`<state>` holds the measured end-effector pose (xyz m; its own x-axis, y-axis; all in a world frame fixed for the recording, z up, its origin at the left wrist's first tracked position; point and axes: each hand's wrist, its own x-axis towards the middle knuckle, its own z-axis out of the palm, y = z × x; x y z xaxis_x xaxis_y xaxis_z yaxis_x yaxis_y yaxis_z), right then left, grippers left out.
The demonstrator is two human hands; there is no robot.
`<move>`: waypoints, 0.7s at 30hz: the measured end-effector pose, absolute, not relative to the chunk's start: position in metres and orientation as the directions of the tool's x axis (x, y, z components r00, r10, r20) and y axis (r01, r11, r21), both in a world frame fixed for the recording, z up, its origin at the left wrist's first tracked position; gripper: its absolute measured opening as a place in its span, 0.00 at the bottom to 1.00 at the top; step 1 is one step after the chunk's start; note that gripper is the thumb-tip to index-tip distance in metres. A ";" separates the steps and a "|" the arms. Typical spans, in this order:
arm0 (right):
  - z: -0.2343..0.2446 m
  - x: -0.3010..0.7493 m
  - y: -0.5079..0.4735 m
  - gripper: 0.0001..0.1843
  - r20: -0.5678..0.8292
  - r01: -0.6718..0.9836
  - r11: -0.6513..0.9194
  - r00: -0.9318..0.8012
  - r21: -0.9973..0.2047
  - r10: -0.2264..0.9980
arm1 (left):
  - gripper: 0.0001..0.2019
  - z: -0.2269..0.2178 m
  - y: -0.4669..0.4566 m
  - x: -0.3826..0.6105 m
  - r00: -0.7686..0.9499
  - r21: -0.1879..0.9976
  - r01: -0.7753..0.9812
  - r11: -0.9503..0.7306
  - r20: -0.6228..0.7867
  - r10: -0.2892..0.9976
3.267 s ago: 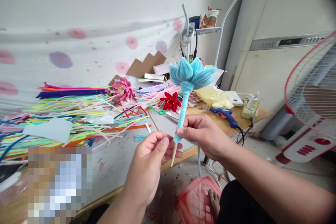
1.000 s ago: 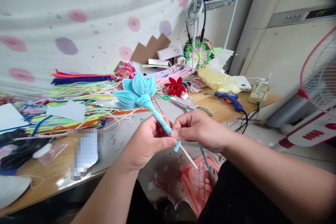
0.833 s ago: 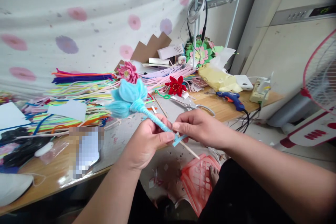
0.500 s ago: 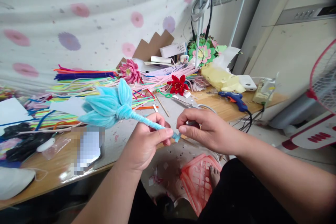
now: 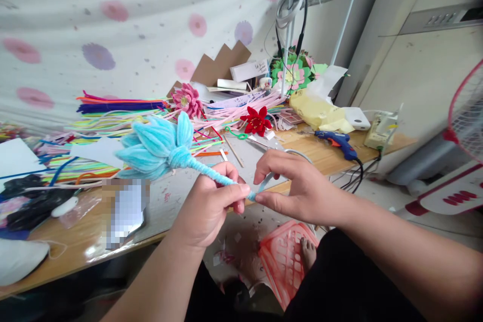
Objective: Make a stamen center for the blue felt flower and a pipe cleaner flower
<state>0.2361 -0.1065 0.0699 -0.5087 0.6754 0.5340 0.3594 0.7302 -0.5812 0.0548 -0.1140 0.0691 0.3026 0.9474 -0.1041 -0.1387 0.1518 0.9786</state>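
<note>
Where fingers (image 5: 236, 192) meet, stick (image 5: 211, 173) perhaps hidden

Left hand (image 5: 211, 209) and right hand (image 5: 298, 188) on a blue pipe-cleaner flower (image 5: 158, 146) above a cluttered table (image 5: 324, 153).

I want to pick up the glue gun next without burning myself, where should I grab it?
Grip the glue gun by its blue handle, the end where the black cord leaves, coming from the table's front edge. It lies flat on its side with the nozzle toward the yellow bag, so the handle is likely the cooler end and clear of clutter.
</note>
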 end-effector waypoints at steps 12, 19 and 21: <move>0.061 0.225 -0.114 0.04 0.727 0.654 0.706 -0.342 -0.271 0.595 | 0.08 0.065 -0.116 0.053 0.192 0.990 -0.135 -0.046 0.072 0.979; 0.059 0.219 -0.121 0.11 0.770 0.740 0.661 -0.348 -0.125 0.535 | 0.08 0.064 -0.119 0.052 0.158 0.984 -0.147 -0.102 0.125 0.979; 0.058 0.218 -0.123 0.10 0.763 0.733 0.667 -0.355 -0.132 0.541 | 0.08 0.063 -0.120 0.051 0.154 0.983 -0.149 -0.106 0.129 0.980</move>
<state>0.2176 -0.1226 0.0584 -0.3546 0.5408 0.7628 0.7334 0.6669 -0.1319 0.0513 -0.1202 0.0634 0.1543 0.9796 0.1290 -0.1491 -0.1059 0.9831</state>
